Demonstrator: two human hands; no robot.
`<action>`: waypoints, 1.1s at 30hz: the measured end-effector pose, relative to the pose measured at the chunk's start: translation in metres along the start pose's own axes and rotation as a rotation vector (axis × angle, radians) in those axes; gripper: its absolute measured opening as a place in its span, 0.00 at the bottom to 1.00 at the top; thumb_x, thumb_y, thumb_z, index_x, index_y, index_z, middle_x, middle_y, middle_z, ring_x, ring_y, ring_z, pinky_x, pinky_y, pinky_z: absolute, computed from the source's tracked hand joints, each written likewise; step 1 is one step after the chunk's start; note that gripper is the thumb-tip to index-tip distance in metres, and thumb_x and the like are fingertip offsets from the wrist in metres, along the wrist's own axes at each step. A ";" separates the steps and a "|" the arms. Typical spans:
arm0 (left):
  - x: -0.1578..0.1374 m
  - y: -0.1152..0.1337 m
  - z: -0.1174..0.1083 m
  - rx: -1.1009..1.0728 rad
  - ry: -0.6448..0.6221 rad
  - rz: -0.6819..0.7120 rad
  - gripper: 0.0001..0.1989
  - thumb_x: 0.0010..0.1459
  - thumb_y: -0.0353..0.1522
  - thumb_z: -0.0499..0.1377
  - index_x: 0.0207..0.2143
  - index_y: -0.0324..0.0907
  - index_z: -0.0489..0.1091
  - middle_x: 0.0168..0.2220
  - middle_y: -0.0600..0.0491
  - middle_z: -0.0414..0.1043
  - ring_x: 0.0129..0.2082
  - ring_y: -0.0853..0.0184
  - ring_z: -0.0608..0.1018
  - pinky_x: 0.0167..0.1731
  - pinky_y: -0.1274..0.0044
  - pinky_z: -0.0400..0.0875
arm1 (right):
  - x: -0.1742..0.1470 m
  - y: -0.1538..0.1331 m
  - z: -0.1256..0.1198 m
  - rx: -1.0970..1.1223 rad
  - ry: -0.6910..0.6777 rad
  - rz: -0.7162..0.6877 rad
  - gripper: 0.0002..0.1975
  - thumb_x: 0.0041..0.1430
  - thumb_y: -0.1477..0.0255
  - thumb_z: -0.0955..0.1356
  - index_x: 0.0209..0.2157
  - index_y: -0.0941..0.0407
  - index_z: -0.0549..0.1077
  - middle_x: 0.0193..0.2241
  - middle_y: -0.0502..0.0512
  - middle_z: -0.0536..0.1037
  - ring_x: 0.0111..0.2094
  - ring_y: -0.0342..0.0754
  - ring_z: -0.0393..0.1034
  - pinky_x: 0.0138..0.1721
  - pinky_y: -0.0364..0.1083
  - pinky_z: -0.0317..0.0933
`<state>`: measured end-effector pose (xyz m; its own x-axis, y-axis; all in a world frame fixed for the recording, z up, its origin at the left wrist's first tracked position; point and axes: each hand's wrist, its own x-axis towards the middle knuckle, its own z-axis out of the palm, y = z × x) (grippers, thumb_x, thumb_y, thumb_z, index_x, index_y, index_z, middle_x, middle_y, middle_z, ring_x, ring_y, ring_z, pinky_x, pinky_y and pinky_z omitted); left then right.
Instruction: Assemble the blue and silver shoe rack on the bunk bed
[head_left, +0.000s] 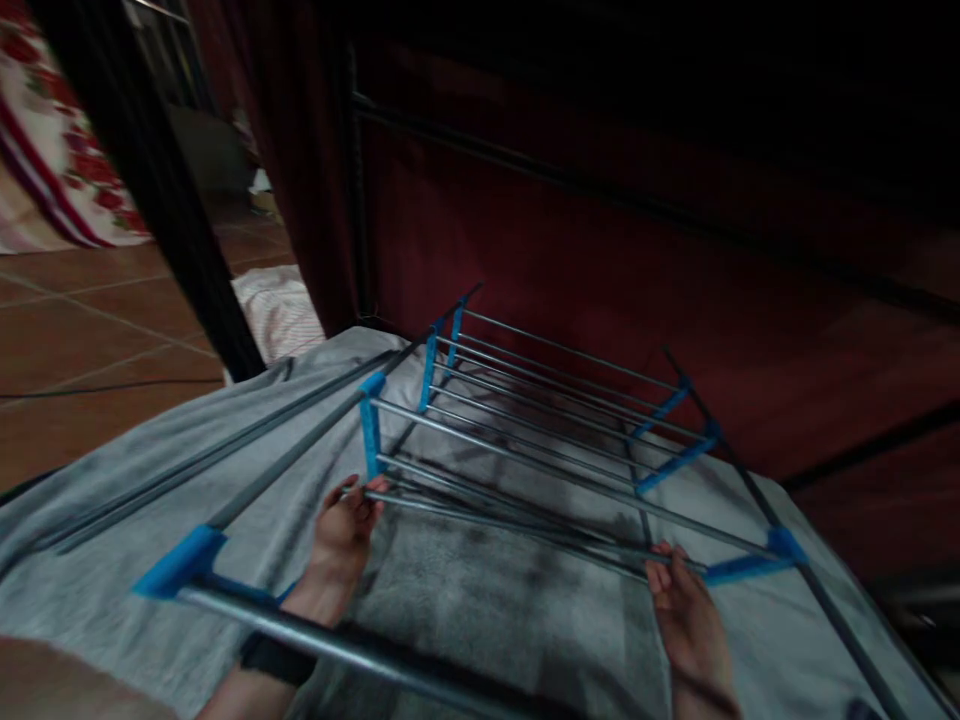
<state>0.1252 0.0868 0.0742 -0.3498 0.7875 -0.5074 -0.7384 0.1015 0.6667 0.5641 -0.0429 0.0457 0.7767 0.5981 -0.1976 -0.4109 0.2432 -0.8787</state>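
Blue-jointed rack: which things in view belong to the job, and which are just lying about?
Belong to the job:
rack
rods between left hand and right hand
tubes at left, probably

Apparently just lying about:
floral fabric
striped cloth
cable on the floor

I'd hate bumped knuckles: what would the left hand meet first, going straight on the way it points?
Beyond the metal rod it holds, the left hand would probably meet the blue bracket just ahead, though depth is unclear.

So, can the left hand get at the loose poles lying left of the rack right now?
Probably not directly: the left hand holds a thin rod, and a side pole runs between it and the loose poles.
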 end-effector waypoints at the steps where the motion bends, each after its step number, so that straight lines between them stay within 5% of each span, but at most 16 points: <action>1: 0.002 0.000 -0.004 0.014 -0.002 0.008 0.13 0.56 0.16 0.53 0.35 0.41 0.68 0.26 0.54 0.77 0.24 0.70 0.80 0.21 0.84 0.75 | -0.005 -0.002 0.006 0.034 -0.037 0.023 0.08 0.43 0.69 0.79 0.27 0.48 0.78 0.36 0.48 0.81 0.40 0.43 0.78 0.44 0.42 0.74; 8: 0.011 -0.005 -0.019 0.107 -0.054 -0.007 0.13 0.49 0.15 0.55 0.29 0.40 0.71 0.23 0.56 0.78 0.25 0.70 0.80 0.26 0.83 0.79 | -0.014 -0.014 0.029 0.160 -0.083 0.034 0.14 0.44 0.73 0.80 0.32 0.54 0.76 0.34 0.44 0.80 0.37 0.39 0.76 0.43 0.39 0.71; 23: 0.000 -0.010 -0.009 0.305 -0.155 0.005 0.12 0.30 0.26 0.66 0.21 0.50 0.76 0.26 0.63 0.80 0.30 0.69 0.78 0.27 0.84 0.77 | -0.010 -0.024 0.020 0.165 -0.062 -0.042 0.11 0.49 0.73 0.78 0.33 0.53 0.75 0.36 0.47 0.80 0.39 0.41 0.76 0.42 0.41 0.72; 33: 0.000 -0.014 -0.011 0.284 -0.097 -0.050 0.12 0.30 0.25 0.66 0.21 0.49 0.76 0.26 0.63 0.80 0.32 0.69 0.78 0.28 0.84 0.78 | -0.010 -0.028 0.019 0.204 -0.064 -0.037 0.10 0.49 0.71 0.78 0.33 0.53 0.76 0.36 0.46 0.80 0.40 0.40 0.76 0.43 0.40 0.71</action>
<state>0.1293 0.0786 0.0584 -0.2506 0.8301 -0.4981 -0.5580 0.2966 0.7750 0.5591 -0.0412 0.0808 0.7640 0.6314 -0.1328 -0.4756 0.4119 -0.7773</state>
